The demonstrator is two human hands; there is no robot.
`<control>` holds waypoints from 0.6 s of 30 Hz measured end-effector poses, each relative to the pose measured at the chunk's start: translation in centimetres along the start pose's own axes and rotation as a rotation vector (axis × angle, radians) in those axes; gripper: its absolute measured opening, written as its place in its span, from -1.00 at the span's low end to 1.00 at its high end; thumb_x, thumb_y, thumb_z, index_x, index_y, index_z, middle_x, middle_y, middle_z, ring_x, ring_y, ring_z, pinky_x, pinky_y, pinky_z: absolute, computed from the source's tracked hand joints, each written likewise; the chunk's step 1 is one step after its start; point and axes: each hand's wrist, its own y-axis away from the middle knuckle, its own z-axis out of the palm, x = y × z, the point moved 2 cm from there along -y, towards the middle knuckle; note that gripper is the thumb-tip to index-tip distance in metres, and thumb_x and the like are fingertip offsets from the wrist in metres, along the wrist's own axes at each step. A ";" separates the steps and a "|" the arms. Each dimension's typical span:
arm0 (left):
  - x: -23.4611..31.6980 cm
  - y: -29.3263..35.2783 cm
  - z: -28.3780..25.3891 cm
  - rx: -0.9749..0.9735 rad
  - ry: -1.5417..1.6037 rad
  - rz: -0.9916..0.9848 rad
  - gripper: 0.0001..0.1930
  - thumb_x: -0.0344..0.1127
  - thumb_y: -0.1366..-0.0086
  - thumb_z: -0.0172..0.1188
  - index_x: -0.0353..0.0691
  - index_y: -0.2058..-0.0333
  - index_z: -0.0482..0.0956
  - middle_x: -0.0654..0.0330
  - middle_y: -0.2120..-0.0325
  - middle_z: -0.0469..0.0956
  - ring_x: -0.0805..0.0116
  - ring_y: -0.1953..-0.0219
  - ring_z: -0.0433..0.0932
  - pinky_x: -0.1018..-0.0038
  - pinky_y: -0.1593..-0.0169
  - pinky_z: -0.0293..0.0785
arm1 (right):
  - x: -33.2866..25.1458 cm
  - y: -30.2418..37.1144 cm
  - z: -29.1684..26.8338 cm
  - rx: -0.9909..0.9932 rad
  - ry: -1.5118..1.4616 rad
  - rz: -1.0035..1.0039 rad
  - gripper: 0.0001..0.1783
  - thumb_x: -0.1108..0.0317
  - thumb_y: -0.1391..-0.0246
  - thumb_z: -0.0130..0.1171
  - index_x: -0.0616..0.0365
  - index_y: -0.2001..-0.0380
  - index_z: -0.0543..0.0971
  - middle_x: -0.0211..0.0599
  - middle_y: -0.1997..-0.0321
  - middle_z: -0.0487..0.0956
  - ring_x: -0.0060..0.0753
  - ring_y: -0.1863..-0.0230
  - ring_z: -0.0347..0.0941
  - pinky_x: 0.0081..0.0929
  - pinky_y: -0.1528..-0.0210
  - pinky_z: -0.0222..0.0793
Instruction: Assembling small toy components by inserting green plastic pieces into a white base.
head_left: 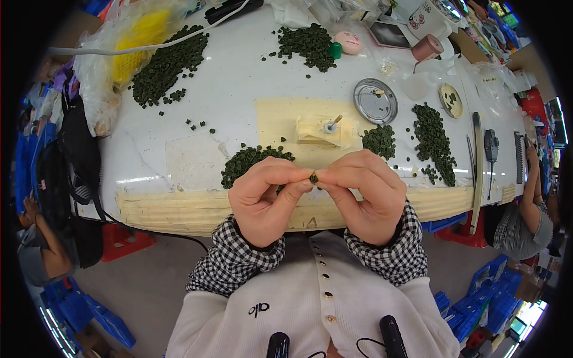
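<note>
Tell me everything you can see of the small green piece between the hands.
The small green piece looks dark green, partly hidden by fingertips; its exact shape, parts and material are too small to tell. The left hand and right hand pinch it from either side with thumb and fingers, over the near side of the white table.

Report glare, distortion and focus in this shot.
In the head view, the table bows along its front edge, pale glare streaks lie near it, left hand and right hand look fairly sharp, the pinched green piece too small for detail.
</note>
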 end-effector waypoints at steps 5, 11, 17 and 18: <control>-0.1 0.0 0.0 -0.013 -0.002 0.008 -0.83 -0.66 -0.17 0.23 -0.39 0.25 0.60 0.10 0.35 0.57 0.45 0.34 0.52 0.59 0.27 0.43 | -0.1 0.0 0.0 -0.001 0.004 0.015 -0.74 0.65 0.18 0.33 0.24 0.32 0.64 -0.27 0.39 0.57 -0.34 0.37 0.53 -0.52 0.39 0.44; 0.3 -0.1 0.1 0.003 0.071 -0.031 -0.84 -0.65 -0.22 0.19 -0.41 0.21 0.57 0.10 0.32 0.55 0.42 0.31 0.55 0.56 0.22 0.49 | -0.2 0.0 0.2 0.009 -0.037 0.064 -0.74 0.63 0.13 0.33 0.22 0.27 0.64 -0.26 0.37 0.57 -0.37 0.38 0.53 -0.54 0.39 0.45; 0.1 -0.1 0.1 0.017 0.092 -0.039 -0.86 -0.64 -0.25 0.16 -0.42 0.21 0.56 0.10 0.32 0.54 0.42 0.29 0.56 0.55 0.19 0.51 | -0.1 0.5 0.4 -0.001 -0.068 0.102 -0.70 0.62 0.11 0.33 0.23 0.21 0.64 -0.24 0.33 0.58 -0.38 0.37 0.54 -0.55 0.37 0.46; 0.1 -0.1 0.1 0.019 0.088 -0.038 -0.86 -0.63 -0.25 0.16 -0.42 0.21 0.56 0.10 0.31 0.54 0.43 0.29 0.56 0.55 0.19 0.50 | -0.1 0.5 0.3 -0.005 -0.065 0.103 -0.70 0.62 0.11 0.32 0.23 0.21 0.64 -0.24 0.33 0.58 -0.38 0.37 0.54 -0.55 0.36 0.46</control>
